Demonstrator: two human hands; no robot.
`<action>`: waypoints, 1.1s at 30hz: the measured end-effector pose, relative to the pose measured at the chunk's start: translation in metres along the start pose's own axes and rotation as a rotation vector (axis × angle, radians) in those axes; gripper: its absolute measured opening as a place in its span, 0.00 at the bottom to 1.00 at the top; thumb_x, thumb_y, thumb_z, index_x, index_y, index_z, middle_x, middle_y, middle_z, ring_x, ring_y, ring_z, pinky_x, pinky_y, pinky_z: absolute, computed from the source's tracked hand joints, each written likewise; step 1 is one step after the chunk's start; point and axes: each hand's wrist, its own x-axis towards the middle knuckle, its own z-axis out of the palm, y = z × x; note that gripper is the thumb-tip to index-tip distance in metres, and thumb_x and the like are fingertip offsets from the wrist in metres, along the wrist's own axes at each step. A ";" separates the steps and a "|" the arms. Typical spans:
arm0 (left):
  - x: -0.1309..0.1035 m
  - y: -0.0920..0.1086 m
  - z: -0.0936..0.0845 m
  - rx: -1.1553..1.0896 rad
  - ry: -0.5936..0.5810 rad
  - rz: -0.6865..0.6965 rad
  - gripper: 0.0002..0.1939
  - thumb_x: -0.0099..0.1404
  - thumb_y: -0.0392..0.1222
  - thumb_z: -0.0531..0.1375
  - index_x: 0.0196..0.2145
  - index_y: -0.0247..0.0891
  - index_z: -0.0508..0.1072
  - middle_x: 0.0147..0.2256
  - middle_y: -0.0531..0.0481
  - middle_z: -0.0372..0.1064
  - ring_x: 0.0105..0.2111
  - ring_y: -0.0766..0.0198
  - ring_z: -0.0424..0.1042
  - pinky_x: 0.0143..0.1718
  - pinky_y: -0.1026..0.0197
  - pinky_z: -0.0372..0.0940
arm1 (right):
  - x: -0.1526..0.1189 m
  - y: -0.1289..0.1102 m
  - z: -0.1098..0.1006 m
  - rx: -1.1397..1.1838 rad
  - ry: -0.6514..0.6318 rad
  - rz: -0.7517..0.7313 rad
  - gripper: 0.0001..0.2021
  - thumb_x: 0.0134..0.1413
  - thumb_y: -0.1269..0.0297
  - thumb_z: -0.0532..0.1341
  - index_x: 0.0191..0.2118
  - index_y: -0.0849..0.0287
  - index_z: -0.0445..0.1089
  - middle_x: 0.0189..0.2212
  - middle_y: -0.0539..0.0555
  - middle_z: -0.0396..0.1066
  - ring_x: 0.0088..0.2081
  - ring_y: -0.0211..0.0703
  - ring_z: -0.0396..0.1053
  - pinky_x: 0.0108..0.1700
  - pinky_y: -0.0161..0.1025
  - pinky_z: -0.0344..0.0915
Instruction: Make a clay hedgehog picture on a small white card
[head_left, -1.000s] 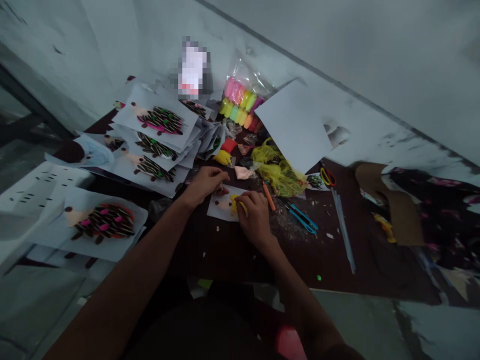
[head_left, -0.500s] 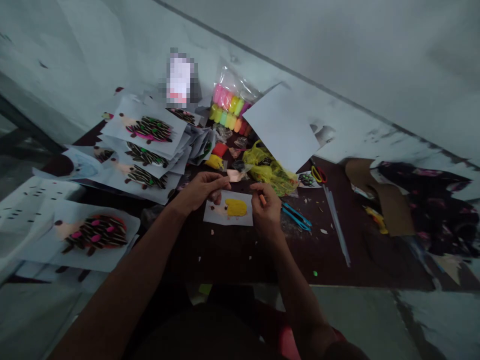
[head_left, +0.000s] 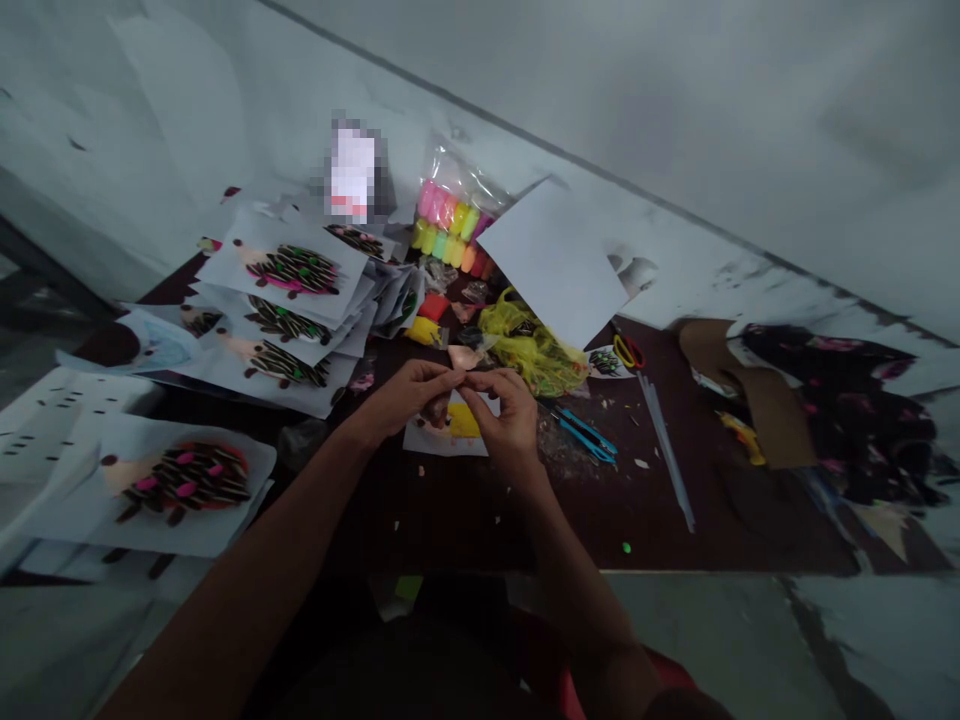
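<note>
My left hand (head_left: 416, 392) and my right hand (head_left: 506, 410) meet at the fingertips above a small white drawing card (head_left: 420, 440). Both are closed in a pinch, and whatever lies between the fingers is too small to make out. The card bears a patch of yellow clay (head_left: 463, 422) shaped as an animal's body, partly covered by my fingers. Just behind the fingertips sits a lump of peach clay (head_left: 463, 356) on plastic wrap. Yellow clay (head_left: 424, 331) and red clay (head_left: 435, 306) lie a little farther back.
Stacked papers with clay hedgehogs (head_left: 292, 270) fill the left side. A bag of coloured clay sticks (head_left: 454, 220), a white sheet (head_left: 555, 265) and a yellow plastic bag (head_left: 525, 345) stand behind. To the right lie a blue cutter (head_left: 585, 435), scissors (head_left: 628, 351) and clear sticks (head_left: 667, 455).
My right hand has moved left to join my left hand at the fingertips, now covering part of the card. An orange piece seen at my right hand earlier no longer shows.
</note>
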 end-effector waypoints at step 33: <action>0.012 0.010 -0.006 1.424 0.248 -0.110 0.16 0.63 0.42 0.59 0.47 0.41 0.79 0.44 0.40 0.79 0.45 0.45 0.77 0.44 0.52 0.69 | -0.036 0.036 -0.018 -0.383 -0.078 -0.045 0.07 0.62 0.68 0.60 0.34 0.56 0.75 0.33 0.54 0.74 0.38 0.45 0.70 0.45 0.41 0.65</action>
